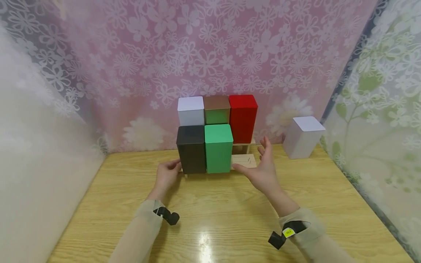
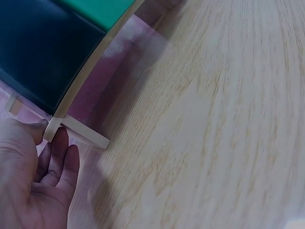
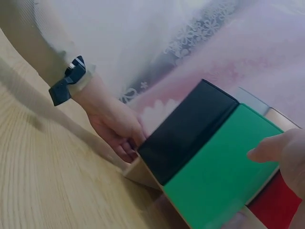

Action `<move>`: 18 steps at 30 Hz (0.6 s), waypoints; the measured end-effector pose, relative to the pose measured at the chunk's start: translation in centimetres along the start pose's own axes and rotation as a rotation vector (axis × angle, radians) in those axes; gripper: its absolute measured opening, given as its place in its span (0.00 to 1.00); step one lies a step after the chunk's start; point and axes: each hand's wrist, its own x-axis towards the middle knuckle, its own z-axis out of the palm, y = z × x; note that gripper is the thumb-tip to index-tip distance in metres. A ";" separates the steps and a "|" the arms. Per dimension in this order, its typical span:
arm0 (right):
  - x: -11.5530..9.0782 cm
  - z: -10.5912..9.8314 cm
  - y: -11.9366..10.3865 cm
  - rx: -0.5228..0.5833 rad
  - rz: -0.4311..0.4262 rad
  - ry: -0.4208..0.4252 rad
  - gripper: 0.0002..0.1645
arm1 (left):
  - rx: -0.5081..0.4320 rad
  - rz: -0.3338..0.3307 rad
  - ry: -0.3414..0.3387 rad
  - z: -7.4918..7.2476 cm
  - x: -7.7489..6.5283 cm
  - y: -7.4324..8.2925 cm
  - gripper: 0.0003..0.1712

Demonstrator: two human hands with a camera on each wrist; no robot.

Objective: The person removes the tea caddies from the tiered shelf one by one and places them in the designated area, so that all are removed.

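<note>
My left hand pinches the left front end of a two-step wooden rack between thumb and fingers. A black box and a green box stand side by side on the lower step. Behind them, on the upper step, are a white box, a brown-topped box and a red box. My right hand holds nothing, its fingers spread and the thumb tip beside the green box, over the bare right part of the lower step.
Another white box stands alone on the wooden table at the back right. A pink flowered curtain hangs behind the rack, and pale curtains flank the table on both sides.
</note>
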 end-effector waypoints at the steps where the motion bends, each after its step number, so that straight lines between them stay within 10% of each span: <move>1: 0.0 0.4 0.0 0.009 0.002 -0.006 0.78 | 0.007 0.001 0.004 0.0 0.0 0.0 0.15; 18: 0.2 5.5 0.6 -0.009 0.023 -0.002 0.73 | -0.023 -0.032 -0.005 -0.1 0.0 -0.2 0.16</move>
